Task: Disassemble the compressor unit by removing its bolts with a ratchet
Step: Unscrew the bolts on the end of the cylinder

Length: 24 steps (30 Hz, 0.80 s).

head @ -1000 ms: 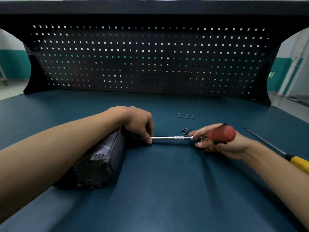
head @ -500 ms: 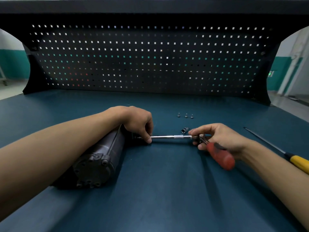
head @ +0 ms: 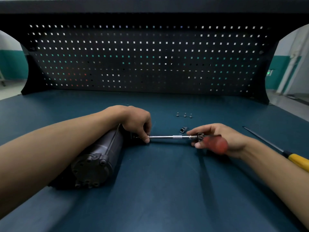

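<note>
The dark cylindrical compressor unit (head: 98, 158) lies on its side on the blue bench, one bolted end cap facing me. My left hand (head: 137, 121) rests over its far end and pinches the chrome extension bar (head: 167, 136) where it meets the unit. At the bar's right end my right hand (head: 224, 139) grips the ratchet head, and the red handle (head: 215, 144) is blurred under my palm. Three removed bolts (head: 184, 115) stand in a row behind the bar. A loose socket (head: 183, 129) lies close to my right fingertips.
A long screwdriver with a yellow handle (head: 297, 160) lies at the right, its thin shaft pointing toward the back. A black pegboard (head: 150, 59) walls off the rear of the bench (head: 167, 190).
The red ratchet handle swung down toward me half a second ago and has now swung back up under my right palm. My left hand and the compressor stay put.
</note>
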### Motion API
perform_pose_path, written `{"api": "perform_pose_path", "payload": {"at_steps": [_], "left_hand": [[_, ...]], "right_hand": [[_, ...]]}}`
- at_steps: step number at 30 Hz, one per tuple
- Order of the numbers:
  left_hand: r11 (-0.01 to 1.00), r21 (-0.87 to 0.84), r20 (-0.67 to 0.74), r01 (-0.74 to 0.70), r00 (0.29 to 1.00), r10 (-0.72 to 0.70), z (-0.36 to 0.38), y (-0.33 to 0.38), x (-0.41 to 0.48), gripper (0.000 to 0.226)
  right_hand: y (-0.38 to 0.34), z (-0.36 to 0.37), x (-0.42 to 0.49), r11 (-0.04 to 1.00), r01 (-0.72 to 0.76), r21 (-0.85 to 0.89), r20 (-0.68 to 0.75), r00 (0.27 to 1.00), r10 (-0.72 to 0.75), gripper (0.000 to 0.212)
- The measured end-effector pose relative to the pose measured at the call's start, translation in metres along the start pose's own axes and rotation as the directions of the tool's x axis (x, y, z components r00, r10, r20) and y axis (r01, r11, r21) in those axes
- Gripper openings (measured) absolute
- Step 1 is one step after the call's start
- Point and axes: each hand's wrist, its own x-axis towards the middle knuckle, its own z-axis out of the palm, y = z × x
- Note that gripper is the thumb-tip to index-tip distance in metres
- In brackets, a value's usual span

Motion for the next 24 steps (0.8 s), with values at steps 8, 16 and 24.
{"api": "perform_pose_path", "payload": {"at_steps": [8,16,24], "left_hand": [[1.0,-0.016,0.003,-0.013,1.0,0.013,-0.001,0.0,0.0,0.033],[1.0,-0.015,0.008,-0.008,1.0,0.008,-0.001,0.0,-0.001,0.032],[0.998,-0.068,0.02,-0.018,1.0,0.019,-0.002,0.0,-0.003,0.027]], "right_hand": [[-0.004,0.001,0.0,0.991,-0.123,0.051,-0.006,0.992,0.123,0.048],[-0.004,0.004,0.004,0.989,-0.144,0.019,-0.027,0.989,0.145,0.062],[-0.001,0.006,0.009,0.984,-0.174,0.036,-0.066,0.982,0.176,0.037]]}}
